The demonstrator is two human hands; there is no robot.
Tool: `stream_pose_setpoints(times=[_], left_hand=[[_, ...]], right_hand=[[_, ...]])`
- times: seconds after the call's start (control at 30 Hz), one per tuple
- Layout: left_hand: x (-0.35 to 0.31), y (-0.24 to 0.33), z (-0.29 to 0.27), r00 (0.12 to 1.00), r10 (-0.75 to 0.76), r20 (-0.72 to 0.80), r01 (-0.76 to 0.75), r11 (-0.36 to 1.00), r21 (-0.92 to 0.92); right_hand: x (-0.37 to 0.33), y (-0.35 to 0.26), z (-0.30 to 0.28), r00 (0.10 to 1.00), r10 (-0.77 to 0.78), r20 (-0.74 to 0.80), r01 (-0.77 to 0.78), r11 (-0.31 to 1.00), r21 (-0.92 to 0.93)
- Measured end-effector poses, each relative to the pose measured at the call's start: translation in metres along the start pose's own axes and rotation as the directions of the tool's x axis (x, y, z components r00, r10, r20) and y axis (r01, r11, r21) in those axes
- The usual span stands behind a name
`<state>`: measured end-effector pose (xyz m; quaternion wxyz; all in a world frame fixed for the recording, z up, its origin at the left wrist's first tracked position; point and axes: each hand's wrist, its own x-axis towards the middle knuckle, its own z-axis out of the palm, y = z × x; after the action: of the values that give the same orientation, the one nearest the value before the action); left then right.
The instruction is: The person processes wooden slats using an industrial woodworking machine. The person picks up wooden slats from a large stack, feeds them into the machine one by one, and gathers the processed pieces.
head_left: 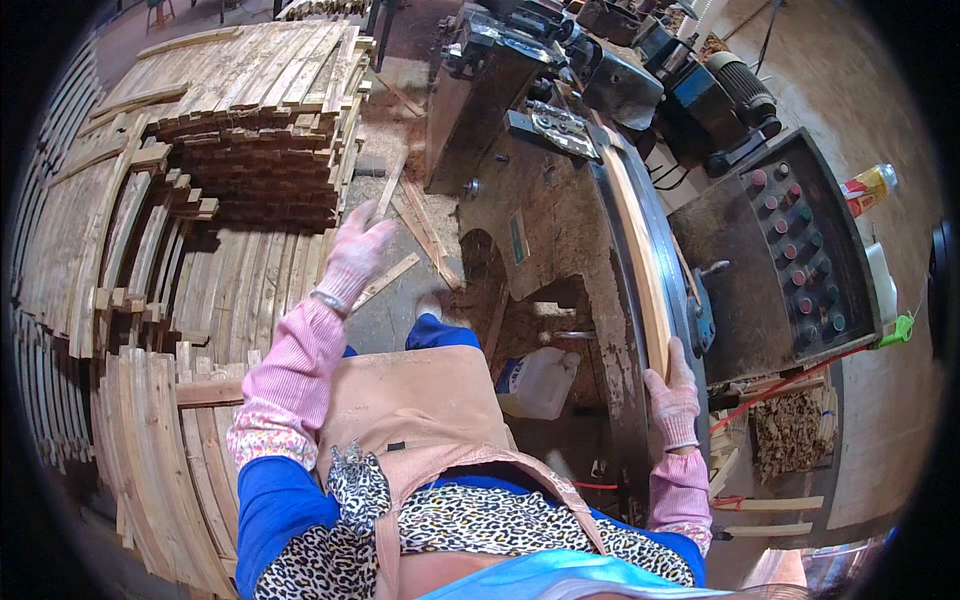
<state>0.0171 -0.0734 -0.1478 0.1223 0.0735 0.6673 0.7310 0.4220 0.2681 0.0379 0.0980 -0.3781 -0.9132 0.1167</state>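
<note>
Gripping the near end of a wooden strip, the gloved right hand rests at the near part of the machine's steel bed, thumb on one side of the strip and fingers on the other. From this grip the strip runs lengthwise along the bed toward its far end. Left of the bed, well apart from the strip, the gloved left hand hangs with fingers loosely spread, near stacked boards.

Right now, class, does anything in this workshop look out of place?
Yes: loose wood strips lie at differing angles on the floor, which looks untidy beside the layered timber stack.
</note>
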Motion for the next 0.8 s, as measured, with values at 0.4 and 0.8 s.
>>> stream_pose_setpoints(times=[0.4, 0.8], left_hand=[[-0.067, 0.021, -0.017, 0.999, -0.013, -0.04, 0.029, 0.901, 0.433], [-0.323, -0.043, -0.345, 0.821, 0.091, -0.564, 0.571, -0.153, 0.806]], right_hand=[[0.288, -0.015, 0.057, 0.863, -0.188, -0.469, 0.056, 0.958, -0.282], [0.092, 0.05, 0.032, 0.924, -0.31, -0.223, 0.22, 0.91, -0.352]])
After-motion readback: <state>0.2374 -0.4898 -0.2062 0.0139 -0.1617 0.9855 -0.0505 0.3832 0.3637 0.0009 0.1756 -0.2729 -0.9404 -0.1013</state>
